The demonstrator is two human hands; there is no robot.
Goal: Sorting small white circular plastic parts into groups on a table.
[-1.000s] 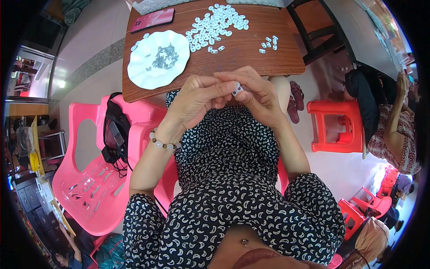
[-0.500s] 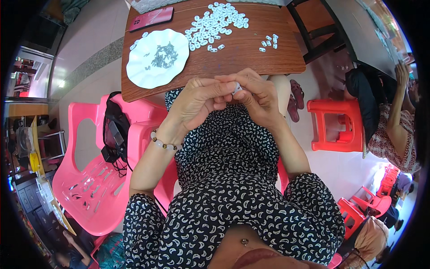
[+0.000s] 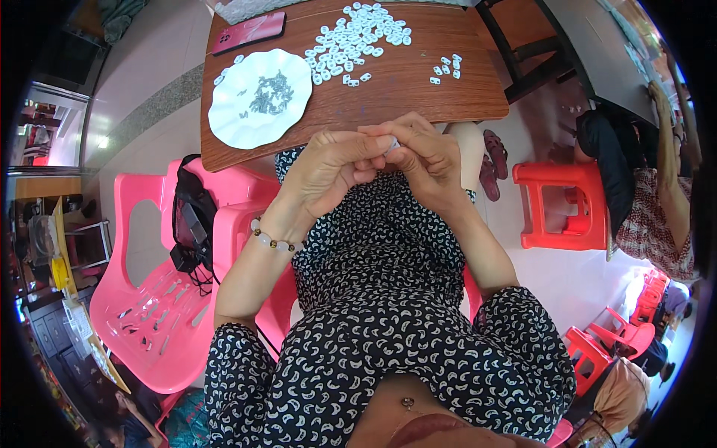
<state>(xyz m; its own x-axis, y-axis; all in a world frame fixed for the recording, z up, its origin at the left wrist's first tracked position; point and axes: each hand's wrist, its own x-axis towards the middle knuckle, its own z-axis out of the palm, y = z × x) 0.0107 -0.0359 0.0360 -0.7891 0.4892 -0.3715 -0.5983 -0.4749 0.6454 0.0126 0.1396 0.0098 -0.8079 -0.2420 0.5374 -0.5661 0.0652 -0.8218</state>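
Observation:
Pinched between the fingertips of both hands, just off the table's near edge, is a small white plastic piece [image 3: 392, 145], mostly covered by fingers. My left hand [image 3: 328, 166] closes on it with thumb and forefinger. From the other side my right hand [image 3: 432, 158] grips it the same way. Beyond them, a heap of small white oval pieces with two dark holes [image 3: 357, 37] lies on the table. A white wavy-rimmed plate [image 3: 228, 123] at the left carries many tiny grey metal parts [image 3: 272, 93], too small to name.
The brown wooden table [image 3: 403, 93] also bears a pink phone [image 3: 249, 33] and a small group of white pieces [image 3: 446, 70]. A pink chair [image 3: 149, 321] with a black bag [image 3: 193, 216] stands left, a red stool [image 3: 562, 205] right. Other people sit at the right.
Both hands stay almost in place, and their fingers have shifted slightly around the white piece, which shows a little less. The table view has moved slightly.

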